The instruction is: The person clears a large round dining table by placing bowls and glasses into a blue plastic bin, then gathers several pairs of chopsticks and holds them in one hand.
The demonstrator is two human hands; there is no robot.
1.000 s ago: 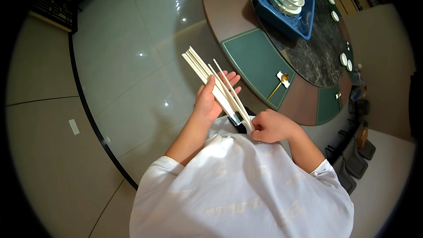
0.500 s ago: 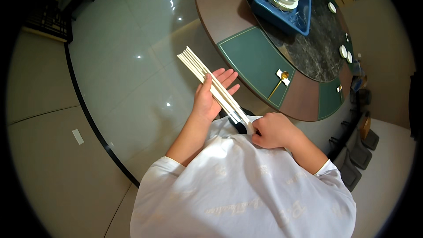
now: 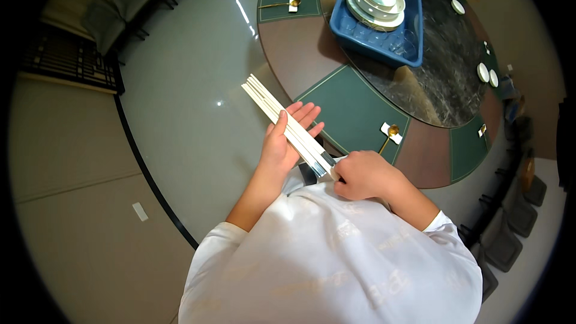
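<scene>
The bundle of white chopsticks, judged light, stiff and smooth, is supported on the open left hand above the floor and pinched at its dark end by the closed right hand.

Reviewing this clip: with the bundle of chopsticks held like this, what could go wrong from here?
1. The white chopsticks lie across the open left hand, fanned at the far end; one could slide off onto the floor.
2. The right hand pinches only the near ends, so that grip may let the bundle twist or scatter.
</scene>
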